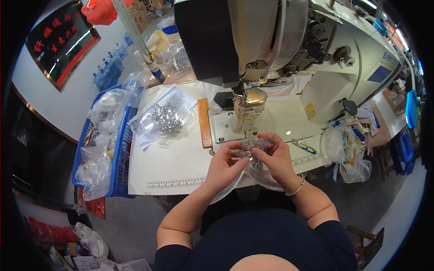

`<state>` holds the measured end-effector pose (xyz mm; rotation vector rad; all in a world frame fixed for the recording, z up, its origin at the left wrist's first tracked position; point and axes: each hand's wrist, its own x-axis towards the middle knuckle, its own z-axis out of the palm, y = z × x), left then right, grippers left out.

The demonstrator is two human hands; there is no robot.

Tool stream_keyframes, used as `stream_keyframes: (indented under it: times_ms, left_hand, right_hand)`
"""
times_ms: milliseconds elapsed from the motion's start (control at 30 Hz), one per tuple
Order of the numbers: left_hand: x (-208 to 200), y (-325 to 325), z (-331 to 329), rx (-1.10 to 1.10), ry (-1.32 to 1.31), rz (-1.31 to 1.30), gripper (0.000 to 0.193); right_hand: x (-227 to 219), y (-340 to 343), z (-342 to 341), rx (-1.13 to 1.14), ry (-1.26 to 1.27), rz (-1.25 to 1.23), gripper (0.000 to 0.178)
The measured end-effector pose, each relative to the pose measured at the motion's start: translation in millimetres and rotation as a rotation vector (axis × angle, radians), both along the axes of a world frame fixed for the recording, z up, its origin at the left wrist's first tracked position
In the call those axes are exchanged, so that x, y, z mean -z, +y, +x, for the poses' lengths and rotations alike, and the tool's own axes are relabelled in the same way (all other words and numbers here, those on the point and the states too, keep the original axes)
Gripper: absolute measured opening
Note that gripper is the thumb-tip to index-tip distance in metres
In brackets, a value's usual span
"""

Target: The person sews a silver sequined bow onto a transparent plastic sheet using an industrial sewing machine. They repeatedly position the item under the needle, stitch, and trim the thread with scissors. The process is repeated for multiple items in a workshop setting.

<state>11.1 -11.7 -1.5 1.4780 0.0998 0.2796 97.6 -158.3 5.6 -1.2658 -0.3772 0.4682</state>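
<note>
Both my hands meet just in front of the needle area of a large white sewing machine. My left hand pinches one side of a piece of clear, silvery sparkling material. On its other side, the fingers and thumb of my right hand are closed on the same piece. Part of it hangs below my thumbs, and its exact kind is too small to make out. Beyond my fingertips is the machine's presser foot and needle area, apart from them. A bracelet circles my right wrist.
Left on the white table lies a silvery heap on clear plastic and paper. A blue basket of plastic bags stands beside the table. Green-handled snips and a clear bag lie right. An orange-brown block borders the needle plate.
</note>
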Motion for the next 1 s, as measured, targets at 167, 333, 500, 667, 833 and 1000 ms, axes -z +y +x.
stream_keyframes:
  times_ms: [167,333,500,667,833,1000]
  left_hand:
    - [-22.5,20.8,-9.3,0.001,-0.559,1.343,0.066]
    - [-23.1,29.4,-12.6,0.009,-0.242,0.468,0.074]
    - [-6.9,4.4,-0.3,0.149,0.102,-0.200,0.039]
    - [0.2,-5.2,8.8,0.031,0.082,-0.215,0.024]
    - [15.6,5.7,10.6,0.116,0.154,-0.313,0.021]
    - [19.8,8.0,11.8,0.091,0.127,-0.269,0.016]
  right_hand:
    - [7.9,-4.7,10.0,-0.064,0.102,0.036,0.041]
    - [-0.4,-4.4,2.2,-0.052,0.078,0.091,0.038]
    - [-0.3,3.9,-5.7,-0.030,-0.068,0.081,0.034]
    - [1.6,4.7,-3.4,-0.022,-0.098,0.028,0.031]
    - [12.0,5.1,0.4,-0.044,-0.115,0.014,0.026]
    - [4.8,5.6,-3.6,-0.090,0.083,0.077,0.028]
